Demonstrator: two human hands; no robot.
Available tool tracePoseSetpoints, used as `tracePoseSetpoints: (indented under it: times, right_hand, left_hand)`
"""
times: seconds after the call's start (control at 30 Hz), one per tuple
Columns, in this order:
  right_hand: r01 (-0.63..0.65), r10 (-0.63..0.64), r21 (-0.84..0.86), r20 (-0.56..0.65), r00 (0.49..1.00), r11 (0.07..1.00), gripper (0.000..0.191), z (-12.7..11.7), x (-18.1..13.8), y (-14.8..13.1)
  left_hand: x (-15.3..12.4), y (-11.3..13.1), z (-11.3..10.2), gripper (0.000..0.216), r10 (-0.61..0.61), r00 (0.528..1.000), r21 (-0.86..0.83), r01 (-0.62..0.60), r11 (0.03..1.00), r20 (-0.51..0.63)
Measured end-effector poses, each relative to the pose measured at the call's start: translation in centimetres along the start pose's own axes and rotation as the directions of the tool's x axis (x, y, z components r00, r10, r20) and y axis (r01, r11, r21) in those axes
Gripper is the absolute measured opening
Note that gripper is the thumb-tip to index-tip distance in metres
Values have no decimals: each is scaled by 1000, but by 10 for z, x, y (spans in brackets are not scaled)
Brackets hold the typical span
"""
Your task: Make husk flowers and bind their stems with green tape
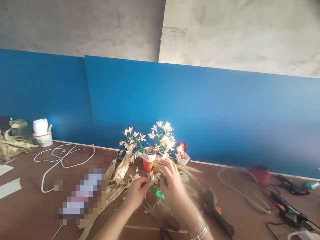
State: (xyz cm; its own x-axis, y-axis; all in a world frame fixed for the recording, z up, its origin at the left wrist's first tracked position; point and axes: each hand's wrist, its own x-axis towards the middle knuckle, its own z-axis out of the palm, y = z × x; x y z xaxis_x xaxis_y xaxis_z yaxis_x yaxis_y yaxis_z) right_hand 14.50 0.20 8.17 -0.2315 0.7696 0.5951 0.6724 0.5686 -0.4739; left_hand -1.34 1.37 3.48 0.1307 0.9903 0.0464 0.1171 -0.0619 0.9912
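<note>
In front of me, my left hand is closed in a pinch at one end of a bright green strip of tape. My right hand is just to the right of the strip, fingers stretched forward and apart, slightly blurred; whether its thumb touches the strip is unclear. A pale husk flower shows just beyond the fingertips. Behind the hands stands an orange and white paper cup holding green-stemmed branches with many pale flowers. Scissors lie below my hands, partly hidden by the right wrist.
Dried corn husks lie left of my hands, beside a pixelated area. A black glue gun lies to the right, with more tools and cords beyond. A white cable loops at left. A blue partition borders the table's back.
</note>
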Motion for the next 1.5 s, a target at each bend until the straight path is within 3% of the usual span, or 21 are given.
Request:
tracePoseSetpoints:
  times: [0.07,0.2,0.33,0.47,0.53,0.67,0.83,0.93,1.0,1.17,1.27,1.4,1.5]
  right_hand:
    - [114,-105,-85,107,989,990,67,-2,-2,-9]
    - [171,-123,-161,270,955,972,58,6,-8,-12]
    - [142,-91,-177,269,959,974,36,15,-10,-1]
    - [118,-80,-154,231,970,981,28,18,-10,6]
    - [90,-64,-117,211,975,989,29,18,-10,6]
    - [-24,25,-10,166,986,1000,27,13,-8,3]
    - [-227,197,190,165,967,955,24,5,-4,-1]
    - [-353,290,311,233,928,882,20,1,-1,-3]
    - [-448,349,396,298,888,802,17,-1,0,-6]
    - [-660,515,520,415,750,543,7,-8,0,-23]
    - [-709,595,595,431,678,378,9,-10,-4,-29]
    - [-666,551,704,464,694,246,10,-10,-9,-28]
    - [-658,527,699,461,714,280,10,-10,-8,-24]
  left_hand:
    - [1,-2,1,23,10,999,40,-12,999,51]
    - [1,-6,3,14,68,986,27,-73,997,153]
    - [0,-3,2,14,30,984,96,-47,994,176]
    - [-1,3,-2,8,123,990,238,-136,962,70]
    - [-1,3,-3,2,109,994,229,-111,967,23]
    - [0,-1,-1,12,-98,995,-90,98,991,10]
    - [-3,-2,4,24,-136,989,-512,148,846,61]
    - [-6,2,6,27,-124,990,-623,136,770,63]
    - [-8,6,7,28,-96,993,-626,113,772,62]
    - [-10,11,4,18,56,998,-394,-44,918,19]
    - [-9,7,1,21,156,988,-225,-155,962,-16]
    - [-10,4,1,33,224,974,-123,-227,966,-41]
    - [-12,7,1,16,274,962,-93,-271,958,13]
